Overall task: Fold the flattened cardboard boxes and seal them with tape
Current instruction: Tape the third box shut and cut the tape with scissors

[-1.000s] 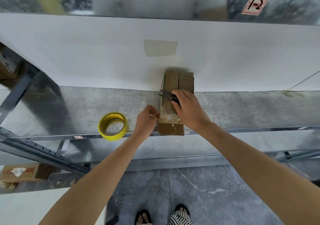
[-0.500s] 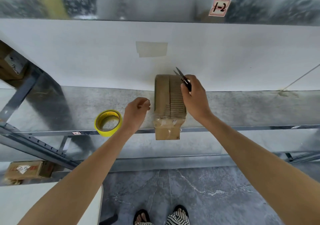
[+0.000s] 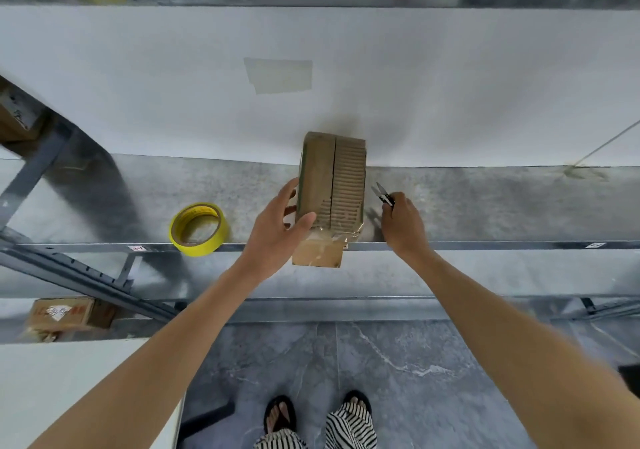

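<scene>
A small folded cardboard box [image 3: 332, 185] stands on the metal shelf [image 3: 485, 206], its near end hanging over the front edge, with clear tape across the near part of its top. My left hand [image 3: 280, 227] is spread at the box's left side, thumb touching the top near corner. My right hand [image 3: 403, 223] grips small black snips [image 3: 382, 195] just right of the box, blades pointing away. A yellow tape roll [image 3: 198, 228] lies flat on the shelf to the left.
A white wall panel [image 3: 450, 85] backs the shelf close behind the box. Lower left, another cardboard box [image 3: 65, 313] sits on a lower level beside a white surface [image 3: 69, 389]. Grey tiled floor and my feet are below.
My right hand moved the snips off the box top and down to the shelf at its right. My left hand opened and came over to the box's left side.
</scene>
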